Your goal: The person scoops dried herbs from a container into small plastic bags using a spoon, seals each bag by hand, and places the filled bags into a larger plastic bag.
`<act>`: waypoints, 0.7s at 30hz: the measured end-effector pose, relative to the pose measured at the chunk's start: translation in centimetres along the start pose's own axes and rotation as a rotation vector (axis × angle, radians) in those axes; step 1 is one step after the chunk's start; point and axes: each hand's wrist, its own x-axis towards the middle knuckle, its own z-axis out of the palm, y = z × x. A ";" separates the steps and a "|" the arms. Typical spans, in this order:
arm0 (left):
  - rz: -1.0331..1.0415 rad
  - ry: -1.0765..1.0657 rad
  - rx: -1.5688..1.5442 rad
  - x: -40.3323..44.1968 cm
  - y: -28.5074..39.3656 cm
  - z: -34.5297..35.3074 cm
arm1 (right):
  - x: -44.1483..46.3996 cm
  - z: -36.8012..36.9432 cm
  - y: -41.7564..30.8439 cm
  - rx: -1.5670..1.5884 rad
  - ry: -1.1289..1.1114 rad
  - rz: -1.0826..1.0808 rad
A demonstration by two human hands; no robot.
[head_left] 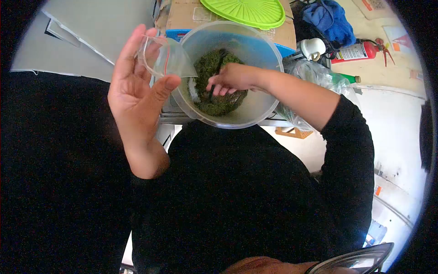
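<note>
My left hand (137, 91) holds a small clear plastic zip bag (180, 59) with a red line across it, fingers behind and thumb in front. The bag hangs over the left rim of a large translucent plastic bucket (262, 107). Green crumbled dried herb (219, 107) covers the bottom of the bucket, with a whitish patch (193, 90) at its left side. Inside the bucket, my right hand (232, 78) is closed around a black-handled utensil (222, 58). Its lower end is hidden, so I cannot tell which kind it is.
Behind the bucket lies a bright green lid (246, 10) on a cardboard box (182, 16). To the right are a blue cloth (328, 20), a red fire extinguisher (358, 51), a white jug-like object (312, 48) and a clear plastic bag (308, 71). Grey panels (91, 27) stand at the left.
</note>
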 end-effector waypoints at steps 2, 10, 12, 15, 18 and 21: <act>-0.024 -0.001 0.020 0.1 0.0 0.2 | -2.5 -0.8 -0.6 0.188 0.078 0.029; -0.002 -0.063 0.236 0.2 -1.2 1.8 | -11.5 -0.3 0.1 0.639 0.481 -0.296; 0.019 -0.079 0.358 0.1 -1.8 2.1 | -13.4 0.2 0.1 0.705 0.582 -0.366; 0.074 -0.135 0.618 0.1 -2.2 2.7 | -15.1 0.6 0.4 0.768 0.720 -0.535; 0.110 -0.235 0.909 -0.2 -1.9 4.1 | -15.7 0.8 1.4 0.755 0.866 -0.761; 0.148 -0.289 1.077 -1.1 -2.8 5.1 | -15.6 2.3 0.9 0.509 1.051 -0.944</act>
